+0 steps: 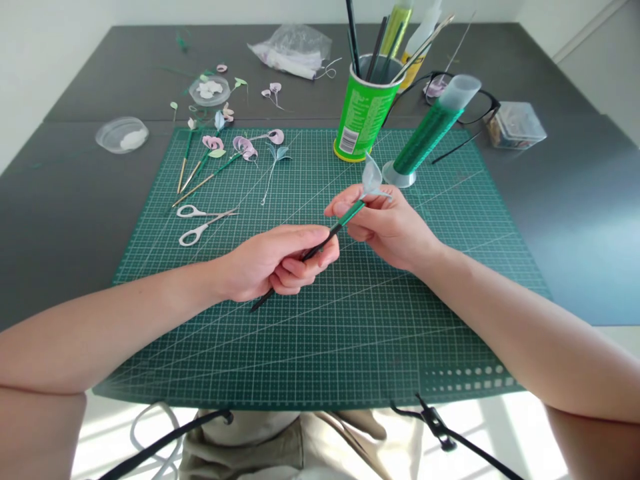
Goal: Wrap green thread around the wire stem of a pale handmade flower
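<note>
- Black-and-green stick (351, 213), mid-frame: one stretch hidden by the left hand (295, 257).
- Right hand (387, 223), centre: grip on stick's upper end unclear from here.
- Green can (370, 110), upper middle: small print too tiny to read.
- White bottle (425, 28), top edge: tip cut off, lower part behind can.
- Glasses (494, 107), upper right: partly behind green tube (430, 135).
- Clear box (517, 125), right: contents blurred.
- Forearms (150, 300): cut by side edges.

The slim stick (334, 231) looks smooth and matt black, with a faintly shiny green upper part; the pale leaf (371, 177) is thin and translucent. The cutting mat (390, 347) looks like matt plastic, while the scissors (201, 231) have smooth white plastic handles and metal blades. The green canister (367, 110) is glossy, the bag (307, 45) clear, crinkled plastic.
</note>
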Demonstrator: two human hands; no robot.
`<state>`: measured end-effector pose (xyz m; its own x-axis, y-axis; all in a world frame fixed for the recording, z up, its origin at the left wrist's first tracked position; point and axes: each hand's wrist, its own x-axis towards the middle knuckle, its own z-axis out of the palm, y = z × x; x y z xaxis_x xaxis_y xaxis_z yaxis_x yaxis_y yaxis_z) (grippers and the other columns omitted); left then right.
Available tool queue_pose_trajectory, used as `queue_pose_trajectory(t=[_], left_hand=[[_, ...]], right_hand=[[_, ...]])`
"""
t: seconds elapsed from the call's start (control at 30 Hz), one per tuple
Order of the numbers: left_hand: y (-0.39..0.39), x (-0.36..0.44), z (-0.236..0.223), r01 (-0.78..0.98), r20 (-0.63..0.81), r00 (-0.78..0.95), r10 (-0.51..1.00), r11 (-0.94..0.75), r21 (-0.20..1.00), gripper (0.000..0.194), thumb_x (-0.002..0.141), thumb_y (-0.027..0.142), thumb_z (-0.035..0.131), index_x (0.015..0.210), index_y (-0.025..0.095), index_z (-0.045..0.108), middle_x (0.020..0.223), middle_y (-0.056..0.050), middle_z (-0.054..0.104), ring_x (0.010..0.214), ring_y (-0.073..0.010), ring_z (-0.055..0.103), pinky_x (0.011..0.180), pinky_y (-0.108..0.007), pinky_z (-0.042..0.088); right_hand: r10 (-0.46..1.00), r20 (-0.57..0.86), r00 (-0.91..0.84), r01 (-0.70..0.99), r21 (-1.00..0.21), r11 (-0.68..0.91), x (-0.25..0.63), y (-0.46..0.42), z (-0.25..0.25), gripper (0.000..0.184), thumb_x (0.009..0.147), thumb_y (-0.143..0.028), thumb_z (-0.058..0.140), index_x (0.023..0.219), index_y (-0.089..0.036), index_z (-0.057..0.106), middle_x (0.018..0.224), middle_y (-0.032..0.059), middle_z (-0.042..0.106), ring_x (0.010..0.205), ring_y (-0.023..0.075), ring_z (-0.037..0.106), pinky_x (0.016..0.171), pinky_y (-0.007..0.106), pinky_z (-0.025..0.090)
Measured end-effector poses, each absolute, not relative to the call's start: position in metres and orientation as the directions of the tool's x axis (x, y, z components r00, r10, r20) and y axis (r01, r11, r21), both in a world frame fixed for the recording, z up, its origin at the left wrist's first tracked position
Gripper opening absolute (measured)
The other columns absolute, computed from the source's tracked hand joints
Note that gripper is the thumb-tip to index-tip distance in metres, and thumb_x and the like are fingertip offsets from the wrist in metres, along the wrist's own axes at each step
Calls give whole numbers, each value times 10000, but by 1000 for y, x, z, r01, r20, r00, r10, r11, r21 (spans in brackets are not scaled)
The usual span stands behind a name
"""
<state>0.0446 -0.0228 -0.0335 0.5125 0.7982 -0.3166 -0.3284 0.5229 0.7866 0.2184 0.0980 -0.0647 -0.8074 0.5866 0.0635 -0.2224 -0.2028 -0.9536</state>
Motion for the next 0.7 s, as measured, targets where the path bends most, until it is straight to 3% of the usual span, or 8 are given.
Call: queue_pose_trajectory(t=[0.17, 0.43, 0.7], left_hand=[[-23, 43, -37, -279, -333, 562, 757, 552, 786, 453, 1131, 369, 409, 748, 176, 555, 521, 76, 285, 437, -69, 132, 382, -161, 158], [-24, 41, -37, -247, -328, 581, 745, 545, 801, 453, 1127, 380, 420, 751, 172, 563, 537, 68, 313, 442, -68, 146, 393, -175, 166], [-18, 41, -38, -244, -264, 300, 917, 342, 908, 403, 1122, 289, 408, 840, 145, 658, 555, 62, 336, 466, -76, 190, 412, -150, 225]], right_hand=[[573, 68, -817, -179, -974, -140, 220, 96, -64, 187, 841, -313, 856, 783, -154, 775, 754, -4, 693, 511, 32, 364, 433, 218, 227], [524, 62, -849, -139, -984, -110, 221, 94, -63, 235, 859, -359, 841, 780, -154, 759, 729, -1, 653, 572, 59, 409, 494, 226, 305], [602, 5, -798, -49, -997, -57, 222, 99, -60, 227, 829, -360, 861, 788, -152, 780, 601, -45, 540, 508, 43, 291, 456, 243, 206]])
